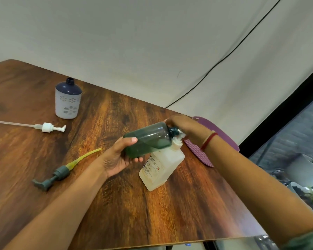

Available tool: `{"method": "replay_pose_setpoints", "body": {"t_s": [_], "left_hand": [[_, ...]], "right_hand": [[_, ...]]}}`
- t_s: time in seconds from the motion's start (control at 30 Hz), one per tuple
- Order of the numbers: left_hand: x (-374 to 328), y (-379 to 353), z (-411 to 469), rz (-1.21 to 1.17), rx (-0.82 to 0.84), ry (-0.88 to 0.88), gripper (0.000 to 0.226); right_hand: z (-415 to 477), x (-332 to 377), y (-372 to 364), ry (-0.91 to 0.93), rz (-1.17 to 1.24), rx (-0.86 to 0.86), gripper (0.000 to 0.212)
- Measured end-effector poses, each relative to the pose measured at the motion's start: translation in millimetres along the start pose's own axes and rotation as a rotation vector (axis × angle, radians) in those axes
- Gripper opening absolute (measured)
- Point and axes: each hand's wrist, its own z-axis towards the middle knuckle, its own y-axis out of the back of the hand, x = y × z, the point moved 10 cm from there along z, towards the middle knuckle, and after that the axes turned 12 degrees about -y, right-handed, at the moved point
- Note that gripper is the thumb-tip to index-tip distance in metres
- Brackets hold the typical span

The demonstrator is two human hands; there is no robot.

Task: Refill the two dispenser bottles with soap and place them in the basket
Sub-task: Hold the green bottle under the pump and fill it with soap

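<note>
So, on the bench (116, 204) I'd say this is halfway at best. The purple basket (224, 138) at the right edge has neither bottle in it, as far as I can see past the arm. The white refill jug (161, 170) stands upright near it, and I can't tell how much soap it has. The green bottle (148, 139) is tipped sideways, its neck just above the jug's mouth. The left grip (119, 159) is clamped round its base, and the right grip (184, 127) is curled at its neck over something white, can't tell what it's pinching. The darker green inside is probably soap. The blue-and-white bottle (68, 101) stands uncapped well apart at far left, fill level hidden. The grey pump (60, 175) and white pump (48, 127) lie loose, so capping and basketing are both left.
</note>
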Motion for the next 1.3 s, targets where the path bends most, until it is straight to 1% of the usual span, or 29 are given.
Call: {"method": "replay_pose_setpoints", "body": {"t_s": [0.03, 0.07, 0.13, 0.2, 0.23, 0.3, 0.33, 0.4, 0.47, 0.6, 0.63, 0.73, 0.83, 0.93, 1.0, 1.07, 1.13, 1.2, 1.23, 1.3], "left_hand": [[1, 1, 0, 0.003, -0.007, 0.003, 0.072], [2, 3, 0, 0.003, -0.012, 0.006, 0.072], [2, 3, 0, 0.002, -0.009, 0.007, 0.064], [3, 3, -1, -0.003, -0.012, 0.013, 0.065], [4, 3, -1, -0.006, -0.018, 0.018, 0.069], [3, 3, -1, 0.002, -0.027, 0.017, 0.079], [3, 3, -1, 0.009, -0.029, 0.014, 0.08], [1, 4, -1, 0.013, -0.025, 0.008, 0.075], [1, 4, -1, 0.003, -0.019, 0.007, 0.071], [5, 5, -2, 0.011, -0.039, 0.033, 0.084], [5, 5, -2, 0.018, -0.039, 0.037, 0.085], [5, 6, -3, 0.011, -0.051, 0.039, 0.088], [3, 9, -4, -0.003, -0.049, 0.039, 0.087], [4, 13, -4, -0.021, -0.05, 0.044, 0.085], [5, 17, -3, -0.047, -0.067, 0.04, 0.081], [5, 20, -2, -0.076, -0.083, 0.026, 0.078], [3, 20, -2, -0.105, -0.085, 0.009, 0.077], [-1, 17, -2, -0.154, -0.07, -0.009, 0.074], [-3, 15, -3, -0.184, -0.061, -0.022, 0.071], [-8, 12, -2, -0.24, -0.045, -0.054, 0.067]], "right_hand": [[0, 4, 0, 0.023, -0.048, -0.007, 0.018], [0, 8, 0, 0.057, -0.1, -0.024, 0.019], [-1, 12, -3, 0.095, -0.151, -0.053, 0.02], [-2, 10, -5, 0.088, -0.213, -0.056, 0.019], [-1, 8, -4, 0.075, -0.191, -0.04, 0.02], [1, 4, 0, 0.022, -0.061, -0.004, 0.017], [2, 5, 2, 0.026, -0.037, -0.004, 0.018], [6, 11, 2, 0.066, -0.02, -0.032, 0.025], [8, 8, 0, 0.065, 0.032, -0.049, 0.027], [8, -3, 5, 0.035, 0.126, -0.086, 0.02], [8, -5, 8, 0.032, 0.178, -0.094, 0.019], [6, -8, 6, -0.034, 0.444, 0.007, 0.021], [2, -4, 6, -0.033, 0.447, 0.044, 0.035], [-1, -5, 2, -0.059, 0.418, 0.139, 0.063], [-1, -6, -2, -0.082, 0.503, 0.242, 0.076], [-5, -3, 6, -0.057, 0.61, 0.277, 0.08], [-14, -2, 20, 0.009, 0.706, 0.245, 0.076], [-27, -7, 38, 0.095, 0.808, 0.143, 0.064], [-35, -12, 47, 0.149, 0.86, 0.061, 0.055], [-60, -24, 68, 0.288, 0.9, -0.183, 0.033]]}}
